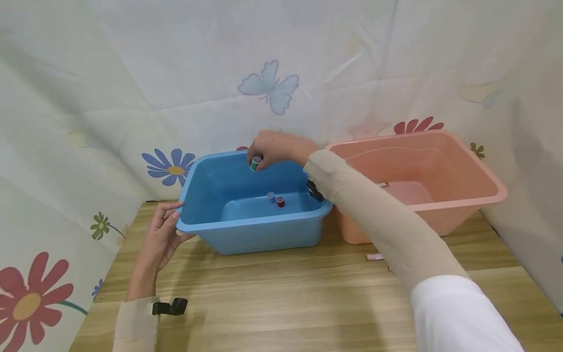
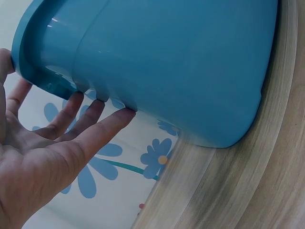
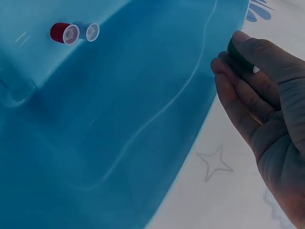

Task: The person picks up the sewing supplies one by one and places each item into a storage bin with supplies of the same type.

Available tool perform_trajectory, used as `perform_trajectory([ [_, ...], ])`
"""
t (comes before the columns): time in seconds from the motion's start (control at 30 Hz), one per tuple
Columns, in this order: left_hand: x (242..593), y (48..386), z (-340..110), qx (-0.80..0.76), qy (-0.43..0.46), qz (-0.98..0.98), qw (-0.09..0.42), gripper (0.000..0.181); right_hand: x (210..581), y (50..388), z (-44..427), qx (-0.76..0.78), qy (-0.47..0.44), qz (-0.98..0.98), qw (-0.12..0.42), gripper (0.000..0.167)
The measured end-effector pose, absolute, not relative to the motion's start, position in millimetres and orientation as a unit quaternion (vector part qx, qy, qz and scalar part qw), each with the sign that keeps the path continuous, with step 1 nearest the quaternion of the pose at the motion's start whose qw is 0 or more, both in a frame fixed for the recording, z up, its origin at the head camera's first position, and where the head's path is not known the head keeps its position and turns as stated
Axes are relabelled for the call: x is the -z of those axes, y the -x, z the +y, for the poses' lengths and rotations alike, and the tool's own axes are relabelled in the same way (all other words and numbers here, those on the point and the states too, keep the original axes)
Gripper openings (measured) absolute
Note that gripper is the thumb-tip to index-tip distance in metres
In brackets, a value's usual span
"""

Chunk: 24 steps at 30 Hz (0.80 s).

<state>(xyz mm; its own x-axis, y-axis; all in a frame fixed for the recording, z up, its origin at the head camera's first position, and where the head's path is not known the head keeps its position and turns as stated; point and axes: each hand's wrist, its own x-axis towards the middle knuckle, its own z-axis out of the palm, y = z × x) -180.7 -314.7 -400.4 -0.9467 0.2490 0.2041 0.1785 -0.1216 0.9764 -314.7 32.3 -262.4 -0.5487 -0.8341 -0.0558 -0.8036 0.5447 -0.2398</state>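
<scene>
My right hand pinches a small green thread spool between thumb and fingers, above the back part of the blue basin. In the right wrist view the green spool is partly covered by the fingers. On the basin's floor lie a red spool and a pale blue spool, side by side. My left hand holds the basin's left front corner at the rim. In the left wrist view, fingertips touch the basin's outer wall beneath the rim.
A pink basin stands to the right of the blue one, partly behind my right arm, with a small item inside. A small pale pink-and-red item lies on the wooden table. A flower-printed cloth hangs behind.
</scene>
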Motion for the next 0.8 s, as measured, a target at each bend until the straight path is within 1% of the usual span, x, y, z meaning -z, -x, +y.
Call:
perform_trajectory([
  [0.37,399.5,180.1,-314.8,-0.733,-0.166,0.659,0.025,0.031,270.1,319.2,32.8,0.101,0.472,0.872,0.084,0.031],
  [0.67,398.1,179.5,-313.9,-0.734,-0.162,0.659,0.022,0.031,268.1,317.5,32.0,0.135,0.463,0.870,0.102,0.034],
  [0.8,398.2,179.5,-313.5,-0.735,-0.163,0.658,0.024,0.032,265.9,316.6,34.2,0.140,0.459,0.871,0.101,0.033],
])
